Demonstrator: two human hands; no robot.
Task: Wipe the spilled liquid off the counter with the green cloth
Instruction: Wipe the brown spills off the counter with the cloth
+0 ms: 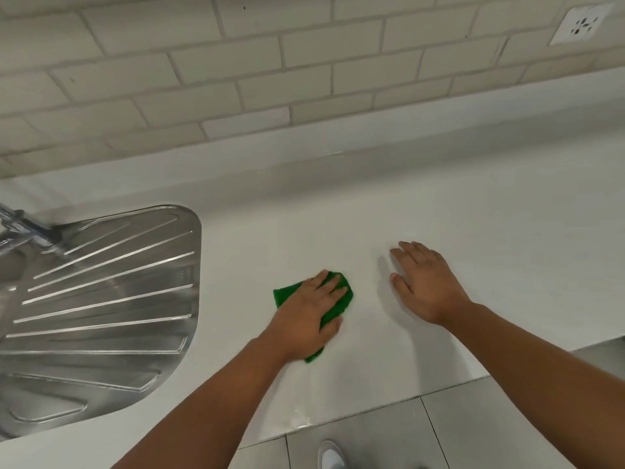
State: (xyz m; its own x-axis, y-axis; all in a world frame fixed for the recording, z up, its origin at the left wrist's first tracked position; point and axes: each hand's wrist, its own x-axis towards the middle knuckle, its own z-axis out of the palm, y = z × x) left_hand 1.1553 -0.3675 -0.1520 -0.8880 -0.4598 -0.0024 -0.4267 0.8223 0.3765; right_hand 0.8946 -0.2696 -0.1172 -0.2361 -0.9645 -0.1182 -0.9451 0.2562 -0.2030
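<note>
The green cloth (341,301) lies crumpled on the white counter (473,231), near its middle. My left hand (309,316) presses down flat on the cloth, fingers spread over it, with green showing at both ends. My right hand (427,287) rests palm down on the bare counter to the right of the cloth, fingers apart, holding nothing. A faint wet sheen of liquid (299,416) shows near the counter's front edge, below the cloth. Little other liquid is visible on the white surface.
A steel ribbed drainboard (101,299) fills the left side, with a tap (20,228) at its far left. A tiled wall (236,62) with a socket (581,23) rises behind. The counter's front edge drops to a grey tiled floor (473,434), where a shoe (331,456) shows.
</note>
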